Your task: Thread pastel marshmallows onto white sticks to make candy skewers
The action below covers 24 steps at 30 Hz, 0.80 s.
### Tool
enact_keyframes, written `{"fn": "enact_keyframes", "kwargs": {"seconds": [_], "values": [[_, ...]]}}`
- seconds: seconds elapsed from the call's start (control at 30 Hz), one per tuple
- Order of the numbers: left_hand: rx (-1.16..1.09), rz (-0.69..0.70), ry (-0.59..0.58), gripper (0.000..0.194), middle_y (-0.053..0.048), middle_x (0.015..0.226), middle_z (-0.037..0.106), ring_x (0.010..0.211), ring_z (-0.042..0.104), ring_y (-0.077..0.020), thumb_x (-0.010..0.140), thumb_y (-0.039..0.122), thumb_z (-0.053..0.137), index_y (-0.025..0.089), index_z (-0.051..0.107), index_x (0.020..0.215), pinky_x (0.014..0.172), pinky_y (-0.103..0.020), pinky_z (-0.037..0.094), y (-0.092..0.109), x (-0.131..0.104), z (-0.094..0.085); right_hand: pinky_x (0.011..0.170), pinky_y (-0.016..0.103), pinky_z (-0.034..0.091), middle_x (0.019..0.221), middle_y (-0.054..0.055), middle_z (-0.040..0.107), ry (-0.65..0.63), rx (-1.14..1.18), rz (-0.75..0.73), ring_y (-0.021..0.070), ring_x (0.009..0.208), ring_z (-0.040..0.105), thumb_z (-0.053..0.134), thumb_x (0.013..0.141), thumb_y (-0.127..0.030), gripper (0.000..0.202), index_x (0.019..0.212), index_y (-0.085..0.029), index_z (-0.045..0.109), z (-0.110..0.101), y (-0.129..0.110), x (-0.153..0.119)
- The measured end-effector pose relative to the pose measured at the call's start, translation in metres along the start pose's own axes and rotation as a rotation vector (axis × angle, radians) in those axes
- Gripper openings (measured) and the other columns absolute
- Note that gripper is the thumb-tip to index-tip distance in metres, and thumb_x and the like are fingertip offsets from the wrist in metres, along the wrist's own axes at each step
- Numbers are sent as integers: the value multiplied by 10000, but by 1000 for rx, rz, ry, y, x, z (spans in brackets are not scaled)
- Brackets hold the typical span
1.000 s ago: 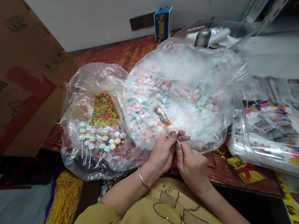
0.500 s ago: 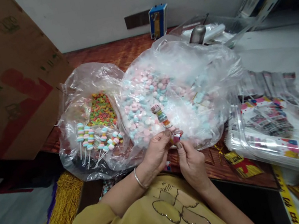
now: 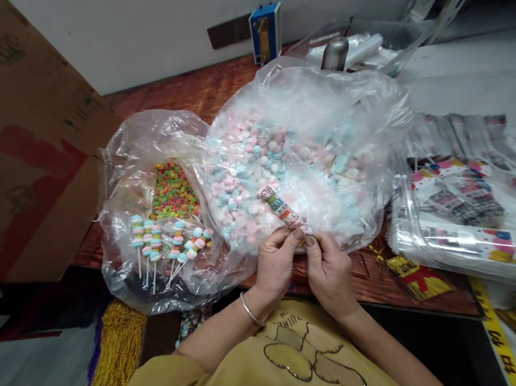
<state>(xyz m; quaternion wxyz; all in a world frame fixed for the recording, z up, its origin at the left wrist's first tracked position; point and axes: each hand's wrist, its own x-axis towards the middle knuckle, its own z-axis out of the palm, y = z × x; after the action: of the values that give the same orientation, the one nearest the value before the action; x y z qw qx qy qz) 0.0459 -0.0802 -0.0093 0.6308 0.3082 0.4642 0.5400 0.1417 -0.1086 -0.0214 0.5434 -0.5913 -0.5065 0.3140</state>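
A slim printed clear wrapper with a candy stick inside (image 3: 275,206) slants up and left from my fingers. My left hand (image 3: 278,263), with a bangle at the wrist, pinches its lower end. My right hand (image 3: 328,267) is closed on the same end, thumb and fingertips meeting the left ones. Beyond them lies a big clear bag of pink, blue and white marshmallows (image 3: 241,182). On the plastic to the left are several marshmallow sticks (image 3: 149,239) beside colourful ring candies (image 3: 172,191).
A large cardboard box (image 3: 15,149) stands at left. Printed clear bags (image 3: 464,203) are piled at right, near a packet of gold twist ties (image 3: 420,277). A blue device (image 3: 267,33) and a clear bin (image 3: 392,49) sit along the back of the wooden table (image 3: 162,100).
Both hands have drawn closer together at the wrapper's lower end. The wrapper has turned slightly, so more of its print shows. The view has shifted a little.
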Motion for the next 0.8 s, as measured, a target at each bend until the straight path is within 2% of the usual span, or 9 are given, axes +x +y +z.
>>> {"fn": "enact_keyframes", "kwargs": {"seconds": [0.07,0.2,0.3,0.37,0.43,0.53,0.63,0.73,0.8], "values": [[-37,-32,-53,298,-85,1033,779,982,690,-201,690,436,870,184,815,838,932,-313,509,1,0,-3,463,236,368,577,-67,446,-143,334,169,105,459,404,543,963,-490,289,840,-229,554,0,-2,1],[-230,-242,-335,362,-121,1266,718,1095,685,-275,602,416,925,208,821,880,952,-381,527,10,3,-12,323,173,220,482,-165,212,-483,985,562,45,338,98,684,874,-503,338,840,-257,454,-2,-1,1],[-201,-366,-464,385,-142,1142,757,983,718,-275,519,405,961,167,800,775,861,-368,565,14,4,-19,298,158,208,453,-188,210,-662,1138,700,34,322,48,749,824,-483,373,876,-265,451,-2,1,-3],[-155,-350,-420,360,-124,977,781,837,725,-232,522,414,957,157,765,685,774,-339,581,14,3,-22,305,161,227,439,-195,198,-679,1138,724,40,319,52,737,829,-511,377,898,-270,456,1,-1,-6],[-111,-286,-317,339,-91,895,782,710,698,-178,541,407,952,166,744,659,723,-325,589,14,2,-23,334,178,267,444,-180,235,-608,1041,682,46,322,105,678,855,-573,375,879,-260,473,2,-4,-10],[-51,-184,-194,341,-54,839,775,684,693,-157,527,380,963,173,729,664,751,-339,607,20,5,-25,438,216,350,539,-91,467,-485,613,478,72,398,356,578,916,-565,364,808,-220,539,-11,-1,-16],[-29,9,-104,349,-11,740,740,750,721,-161,510,358,974,174,711,646,860,-350,604,30,12,-32,633,258,436,755,4,664,-291,40,245,140,664,585,562,942,-381,217,845,-203,638,-45,17,-26],[9,84,-77,350,2,717,725,702,711,-139,516,356,973,169,710,650,791,-308,614,35,16,-40,752,300,455,859,52,704,-77,-390,156,193,804,640,522,935,-273,184,842,-205,665,-82,43,-34],[37,91,-77,361,4,697,716,669,700,-130,530,388,965,166,709,655,736,-285,614,33,14,-42,755,308,457,917,71,701,-54,-592,140,209,836,649,513,934,-248,188,875,-203,686,-97,55,-36]]}}
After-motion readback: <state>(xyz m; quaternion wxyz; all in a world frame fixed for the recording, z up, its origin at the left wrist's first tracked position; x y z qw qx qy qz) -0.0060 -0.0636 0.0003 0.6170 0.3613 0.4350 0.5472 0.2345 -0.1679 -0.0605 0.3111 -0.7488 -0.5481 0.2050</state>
